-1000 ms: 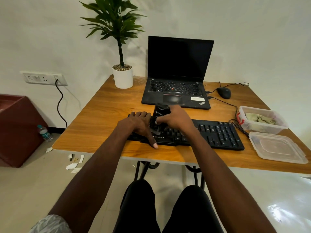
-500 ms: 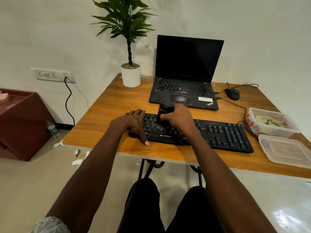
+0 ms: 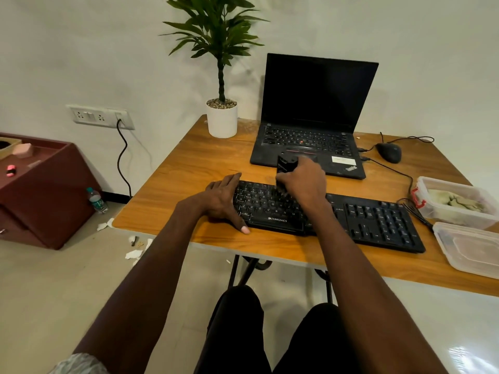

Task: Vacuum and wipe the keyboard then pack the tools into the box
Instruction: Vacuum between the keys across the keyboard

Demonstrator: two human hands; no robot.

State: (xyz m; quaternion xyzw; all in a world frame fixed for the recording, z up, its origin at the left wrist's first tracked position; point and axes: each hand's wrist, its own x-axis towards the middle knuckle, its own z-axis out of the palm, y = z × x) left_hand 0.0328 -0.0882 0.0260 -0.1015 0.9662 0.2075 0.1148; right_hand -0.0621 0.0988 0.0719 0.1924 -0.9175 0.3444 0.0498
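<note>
A black keyboard lies across the wooden table near its front edge. My right hand grips a small black handheld vacuum, held upright with its lower end on the keys left of the keyboard's middle. My left hand rests flat over the keyboard's left end, fingers straight, thumb on the table by the front edge. At the right stands a clear plastic box with a greenish cloth inside. Its lid lies in front of it.
An open black laptop sits behind the keyboard, with a potted plant to its left and a wired mouse to its right. Cables run between mouse and box. A maroon cabinet, a bottle and paper scraps are on the floor at left.
The view has shifted left, so the table sits further right in frame. My right hand with the vacuum has moved toward the keyboard's back rows, away from my left hand, which stays on the left end.
</note>
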